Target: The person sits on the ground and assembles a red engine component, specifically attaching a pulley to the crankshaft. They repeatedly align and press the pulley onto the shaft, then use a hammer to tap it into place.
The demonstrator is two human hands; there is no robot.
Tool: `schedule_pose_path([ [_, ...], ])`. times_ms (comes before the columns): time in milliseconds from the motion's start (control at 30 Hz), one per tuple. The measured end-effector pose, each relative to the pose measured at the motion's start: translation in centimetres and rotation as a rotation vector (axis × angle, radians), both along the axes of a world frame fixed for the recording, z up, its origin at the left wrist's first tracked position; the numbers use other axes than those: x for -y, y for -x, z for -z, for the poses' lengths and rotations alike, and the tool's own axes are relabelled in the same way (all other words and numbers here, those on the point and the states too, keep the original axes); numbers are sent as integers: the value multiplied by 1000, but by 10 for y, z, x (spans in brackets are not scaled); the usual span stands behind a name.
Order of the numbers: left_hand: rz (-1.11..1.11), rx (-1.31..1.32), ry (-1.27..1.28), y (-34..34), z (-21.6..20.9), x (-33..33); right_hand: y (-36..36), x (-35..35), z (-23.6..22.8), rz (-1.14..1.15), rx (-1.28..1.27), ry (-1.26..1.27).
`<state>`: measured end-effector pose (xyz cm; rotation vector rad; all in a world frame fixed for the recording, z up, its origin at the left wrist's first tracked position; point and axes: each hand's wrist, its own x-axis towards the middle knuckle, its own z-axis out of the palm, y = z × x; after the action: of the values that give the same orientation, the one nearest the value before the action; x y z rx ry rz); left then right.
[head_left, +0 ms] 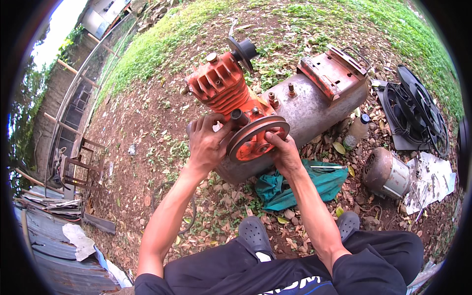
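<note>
An orange compressor pump [223, 88] with cooling fins stands on a long, rusty grey air tank [319, 108]. On its near side is a pulley [237, 146] with a worn rim and orange spokes. My right hand [285, 151] grips the pulley's right side, its thumb over the rim by the spokes. My left hand [209, 140] is bent against the pump's left side, beside the pulley rim. Its thumb and fingers are closed near a short dark pipe stub [239, 117]; what they hold is hidden. A round black air filter [243, 51] sticks out from the pump's top.
A teal cloth [275, 189] lies below the tank, with a thin white rod on it. To the right are a capped bottle [357, 130], an electric motor [386, 169], a torn white sheet [432, 182] and a black fan [415, 110]. Corrugated metal [59, 260] lies lower left.
</note>
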<state>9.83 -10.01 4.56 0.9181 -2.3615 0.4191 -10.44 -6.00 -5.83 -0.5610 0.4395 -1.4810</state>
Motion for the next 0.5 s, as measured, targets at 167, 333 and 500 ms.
schedule_pose_path([
  [167,2,21,-42,1,-5,2,-4,1,7,-9,67,-38],
  [333,0,90,-82,-1,-11,2,-7,-4,0,-34,142,-65],
  [500,20,71,-131,4,-15,2,-12,-8,-10,-39,237,-75],
])
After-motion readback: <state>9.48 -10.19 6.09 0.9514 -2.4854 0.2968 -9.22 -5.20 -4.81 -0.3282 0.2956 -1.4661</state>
